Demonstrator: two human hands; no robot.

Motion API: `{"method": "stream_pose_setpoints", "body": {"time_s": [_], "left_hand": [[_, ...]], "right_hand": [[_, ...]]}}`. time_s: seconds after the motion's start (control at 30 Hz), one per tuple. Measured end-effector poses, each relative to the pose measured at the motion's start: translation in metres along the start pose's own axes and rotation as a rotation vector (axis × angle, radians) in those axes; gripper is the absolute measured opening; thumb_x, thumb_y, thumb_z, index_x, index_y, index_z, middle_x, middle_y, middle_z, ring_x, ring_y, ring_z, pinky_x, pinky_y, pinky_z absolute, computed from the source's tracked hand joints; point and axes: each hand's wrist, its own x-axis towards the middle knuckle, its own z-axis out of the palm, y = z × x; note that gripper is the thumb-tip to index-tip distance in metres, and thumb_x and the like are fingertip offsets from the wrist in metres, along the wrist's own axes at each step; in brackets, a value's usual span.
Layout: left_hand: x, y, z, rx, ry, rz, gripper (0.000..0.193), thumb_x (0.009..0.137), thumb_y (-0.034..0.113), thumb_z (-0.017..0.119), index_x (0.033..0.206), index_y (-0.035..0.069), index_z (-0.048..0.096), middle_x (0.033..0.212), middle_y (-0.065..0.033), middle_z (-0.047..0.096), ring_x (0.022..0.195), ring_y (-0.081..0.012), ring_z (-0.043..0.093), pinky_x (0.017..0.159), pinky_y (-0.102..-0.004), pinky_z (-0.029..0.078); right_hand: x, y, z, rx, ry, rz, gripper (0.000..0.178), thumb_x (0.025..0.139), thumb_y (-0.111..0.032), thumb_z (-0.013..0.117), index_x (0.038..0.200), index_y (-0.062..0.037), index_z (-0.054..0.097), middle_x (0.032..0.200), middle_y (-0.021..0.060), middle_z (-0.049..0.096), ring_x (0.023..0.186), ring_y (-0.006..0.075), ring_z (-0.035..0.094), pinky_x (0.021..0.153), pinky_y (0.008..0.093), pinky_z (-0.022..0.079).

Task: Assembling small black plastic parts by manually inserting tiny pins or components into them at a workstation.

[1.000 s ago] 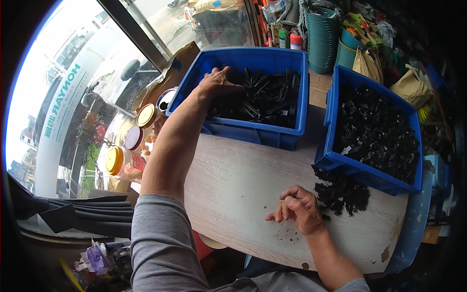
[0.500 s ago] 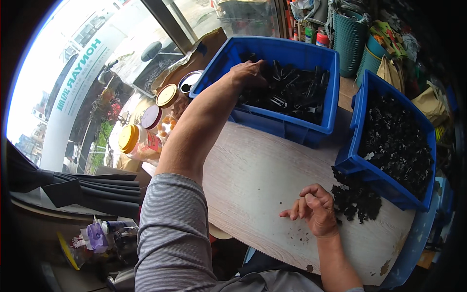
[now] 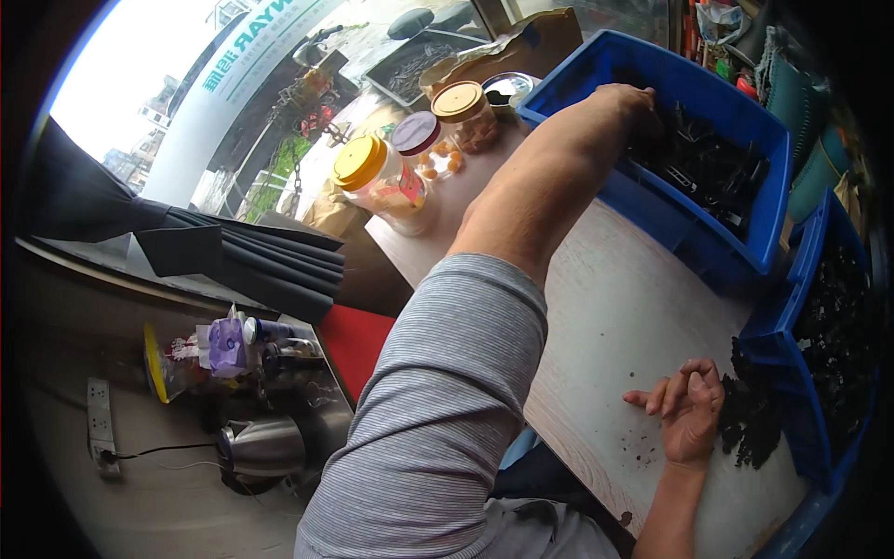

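Observation:
My left hand [image 3: 635, 104] reaches down into a blue plastic bin [image 3: 694, 219] at the far right of the table. Black plastic parts [image 3: 694, 166], slim and clip-like, lie in that bin. The fingers of this hand are hidden among the parts and in shadow, so what they hold cannot be told. My right hand [image 3: 691, 415] rests at the near right of the table, palm turned up. Its fingers are loosely bent and apart, with nothing visible in them. Beside it lies a loose pile of small black pieces [image 3: 750, 424].
A second blue bin [image 3: 792, 349], full of small black pieces, stands at the right. Jars with yellow [image 3: 360, 160], purple [image 3: 415, 133] and tan [image 3: 459, 100] lids line the table's window side. A metal kettle [image 3: 265, 445] stands at the lower left. Dark crumbs dot the pale tabletop [image 3: 596, 373].
The view has swung left, so the table and bins appear farther right and the kettle shows. My left hand stays in the far bin; my right hand keeps its place by the pile.

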Motion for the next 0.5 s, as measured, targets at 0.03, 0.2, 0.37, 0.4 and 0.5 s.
{"method": "stream_pose_setpoints", "body": {"time_s": [0.03,0.2,0.37,0.4,0.5], "left_hand": [[0.003,-0.023,0.002,-0.044,-0.029,-0.081,0.065,0.076,0.046,0.071,0.133,0.016,0.061,0.124,-0.0123,0.068,0.116,-0.0276,0.065,0.096,-0.0393,0.052],[-0.005,-0.024,0.001,0.024,-0.049,-0.018,0.061,0.077,0.046,0.071,0.132,0.021,0.063,0.132,-0.0081,0.064,0.121,-0.0270,0.062,0.098,-0.0404,0.052],[-0.036,-0.018,-0.015,0.027,0.000,-0.081,0.053,0.079,0.042,0.070,0.127,0.021,0.068,0.135,-0.0068,0.063,0.125,-0.0264,0.061,0.098,-0.0401,0.052],[-0.040,-0.020,-0.015,0.044,0.041,-0.085,0.050,0.078,0.046,0.072,0.124,0.025,0.069,0.129,-0.0049,0.066,0.119,-0.0253,0.063,0.094,-0.0386,0.054],[-0.045,-0.022,-0.015,0.057,0.038,-0.067,0.050,0.079,0.045,0.072,0.125,0.025,0.069,0.129,-0.0047,0.066,0.119,-0.0252,0.063,0.096,-0.0390,0.053]], "right_hand": [[-0.002,0.004,0.010,-0.010,-0.015,-0.003,0.024,0.098,-0.028,0.052,0.108,-0.0060,0.052,0.057,0.0054,0.047,0.056,0.0188,0.055,0.071,0.0567,0.061],[-0.008,0.011,0.021,-0.052,0.033,-0.011,0.027,0.098,-0.031,0.052,0.110,-0.0073,0.051,0.057,0.0042,0.044,0.056,0.0171,0.053,0.070,0.0541,0.061],[-0.015,0.013,0.028,-0.059,0.039,-0.014,0.027,0.097,-0.032,0.054,0.110,-0.0082,0.053,0.057,0.0044,0.045,0.056,0.0163,0.055,0.071,0.0534,0.061],[-0.015,0.013,0.030,-0.061,0.031,-0.016,0.027,0.097,-0.032,0.054,0.110,-0.0084,0.053,0.057,0.0045,0.045,0.056,0.0161,0.055,0.071,0.0534,0.061],[-0.019,0.015,0.034,-0.070,0.044,0.000,0.028,0.097,-0.034,0.055,0.110,-0.0087,0.054,0.057,0.0045,0.046,0.056,0.0162,0.055,0.072,0.0534,0.061]]}}
